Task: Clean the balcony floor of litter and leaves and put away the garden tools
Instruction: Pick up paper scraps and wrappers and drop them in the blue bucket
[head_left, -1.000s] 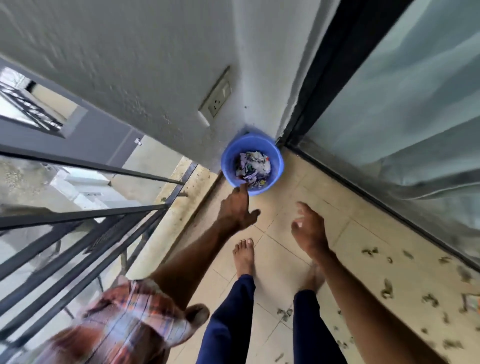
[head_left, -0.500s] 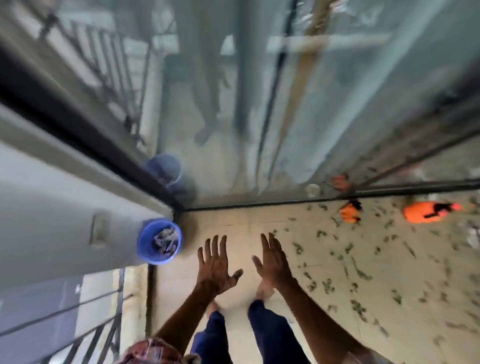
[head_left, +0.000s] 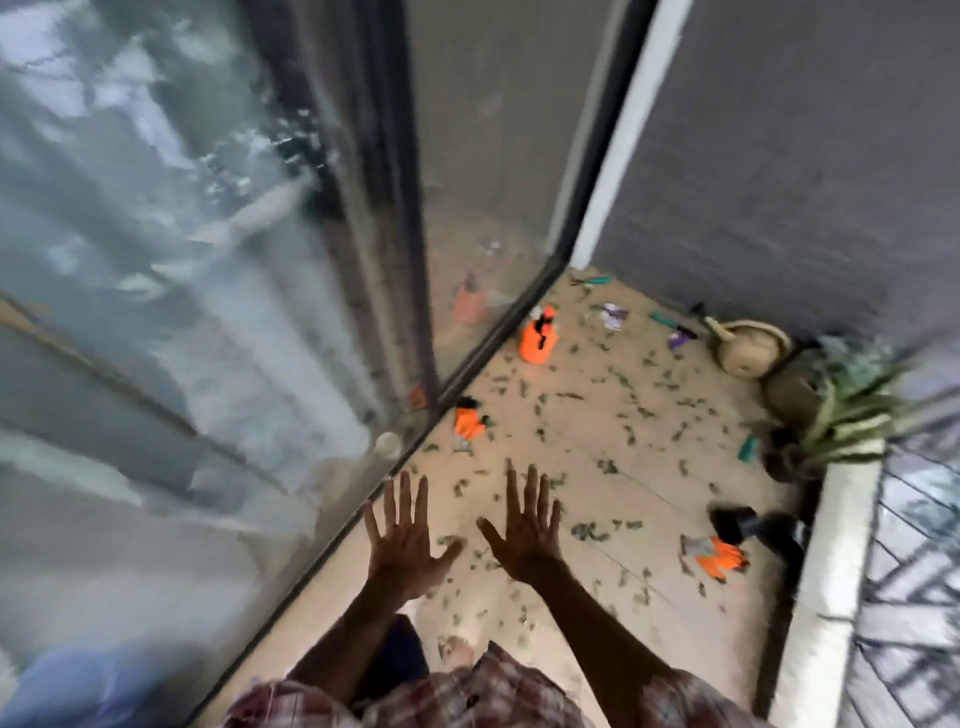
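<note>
Both hands are held out over the balcony floor (head_left: 613, 415), backs up. The left hand (head_left: 402, 543) and the right hand (head_left: 524, 532) are close together but not touching. Their fingers (head_left: 406, 499) are straight, spread wide and hold nothing. Small green leaves (head_left: 589, 530) lie scattered over the pale tiles, under the fingers and on every side of them. Just beyond the left fingertips, by the track of the sliding glass door (head_left: 208, 338), lies an orange glove (head_left: 468, 422). Farther ahead along the same track stands an orange spray bottle (head_left: 538, 340). Well beyond the right fingers, near the grey wall (head_left: 779, 156), there is a scrap of purple litter (head_left: 614, 315) and a teal-handled tool (head_left: 670, 323), both blurred. A beige watering can (head_left: 753, 345) sits to their right, next to a potted plant (head_left: 852, 405). To the right of the right fingers, near the white parapet (head_left: 831, 571), lies a second orange glove (head_left: 721, 558), just beside a dark object that I cannot make out.
</note>
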